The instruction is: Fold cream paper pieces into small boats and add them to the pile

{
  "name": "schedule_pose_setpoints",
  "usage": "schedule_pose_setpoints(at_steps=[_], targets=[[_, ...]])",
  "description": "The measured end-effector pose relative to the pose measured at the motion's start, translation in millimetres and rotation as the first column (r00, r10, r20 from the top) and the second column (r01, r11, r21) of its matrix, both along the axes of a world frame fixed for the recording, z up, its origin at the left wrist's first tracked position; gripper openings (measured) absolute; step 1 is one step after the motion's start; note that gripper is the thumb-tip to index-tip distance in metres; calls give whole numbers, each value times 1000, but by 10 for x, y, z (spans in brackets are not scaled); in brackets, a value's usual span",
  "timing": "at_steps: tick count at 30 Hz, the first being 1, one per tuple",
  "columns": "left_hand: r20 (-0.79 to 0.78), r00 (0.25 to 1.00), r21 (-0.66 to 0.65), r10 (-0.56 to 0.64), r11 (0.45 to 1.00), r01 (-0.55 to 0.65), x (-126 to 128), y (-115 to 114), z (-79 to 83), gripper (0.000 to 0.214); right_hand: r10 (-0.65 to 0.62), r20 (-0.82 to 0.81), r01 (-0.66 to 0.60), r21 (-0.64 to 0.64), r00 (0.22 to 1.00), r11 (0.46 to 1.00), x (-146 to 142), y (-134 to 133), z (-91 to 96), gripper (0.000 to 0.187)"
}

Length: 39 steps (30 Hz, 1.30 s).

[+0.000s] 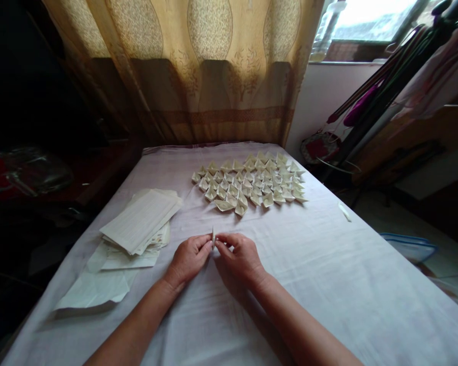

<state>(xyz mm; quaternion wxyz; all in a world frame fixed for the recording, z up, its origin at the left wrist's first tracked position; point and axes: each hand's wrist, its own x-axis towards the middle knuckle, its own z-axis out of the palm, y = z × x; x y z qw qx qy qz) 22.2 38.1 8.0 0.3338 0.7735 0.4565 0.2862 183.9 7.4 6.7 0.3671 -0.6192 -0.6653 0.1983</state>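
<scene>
My left hand and my right hand meet at the middle of a table covered with a white cloth. Both pinch one small folded piece of paper, which stands on edge between the fingertips. Beyond the hands lies a cluster of several small folded paper boats in close rows. To the left of my left hand sits a stack of lined paper sheets, with looser sheets under and in front of it.
A patterned tan curtain hangs behind the table. A small white scrap lies near the table's right edge. Dark clutter fills the left side; a stand with hanging items and a blue-rimmed tub are on the right.
</scene>
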Motion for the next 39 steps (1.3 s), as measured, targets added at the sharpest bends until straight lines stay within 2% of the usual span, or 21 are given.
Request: schedule_pose_setpoints(at_steps=[4, 8, 11, 14, 21, 31, 35, 39], targets=[[232, 965, -201, 124, 977, -77, -55, 27, -35, 31, 6, -68, -6, 1, 998, 1000, -69, 79, 26, 13], [265, 942, -234, 205, 962, -143, -82, 25, -81, 40, 12, -139, -14, -20, 990, 1000, -94, 99, -4, 10], [140, 973, -159, 183, 974, -161, -86, 3, -70, 42, 14, -148, -15, -7, 989, 1000, -82, 93, -65, 12], [24, 988, -59, 152, 987, -150, -81, -18, -39, 42, 51, -93, -44, 69, 994, 997, -61, 91, -120, 13], [-110, 977, 134, 184, 976, -169, -50, -57, -64, 40, 128, 57, -139, 267, 990, 954, -43, 106, -138, 8], [-158, 968, 323, 196, 937, -137, -19, -81, -61, 29, 86, 216, -158, 342, 972, 926, -73, 69, -68, 16], [-208, 961, 386, 183, 918, -91, -27, -94, -70, 31, 75, 224, -149, 334, 972, 931, -44, 57, -74, 21], [-260, 948, 388, 182, 919, -70, -46, -113, -61, 35, 100, 209, -161, 300, 973, 940, -12, 31, -73, 24]])
